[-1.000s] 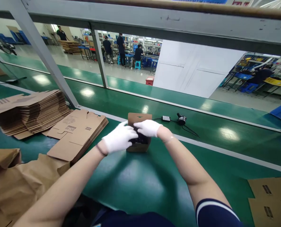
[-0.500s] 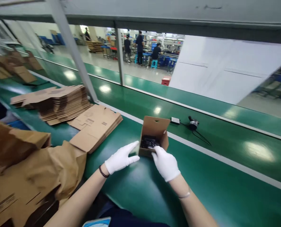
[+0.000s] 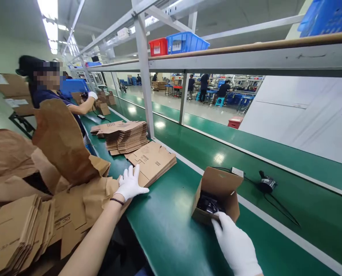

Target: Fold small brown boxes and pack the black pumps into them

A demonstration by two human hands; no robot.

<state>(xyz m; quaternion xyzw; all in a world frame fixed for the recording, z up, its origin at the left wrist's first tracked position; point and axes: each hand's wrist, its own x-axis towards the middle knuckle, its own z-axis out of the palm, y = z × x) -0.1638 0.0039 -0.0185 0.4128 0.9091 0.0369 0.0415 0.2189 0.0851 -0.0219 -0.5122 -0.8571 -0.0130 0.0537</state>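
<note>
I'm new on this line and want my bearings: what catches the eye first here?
An open box with a black device inside stands on the green belt, the right hand at its near edge. The left hand lies on the near end of a stack of flat cartons; crumpled brown paper piles up at left.

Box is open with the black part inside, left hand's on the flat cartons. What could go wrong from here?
Only the right hand touches the open box, at its near edge; a nudge might tip it. The left hand rests on the flat cartons, a stack that could slide. Cables of the black device behind the box may snag its flap.
</note>
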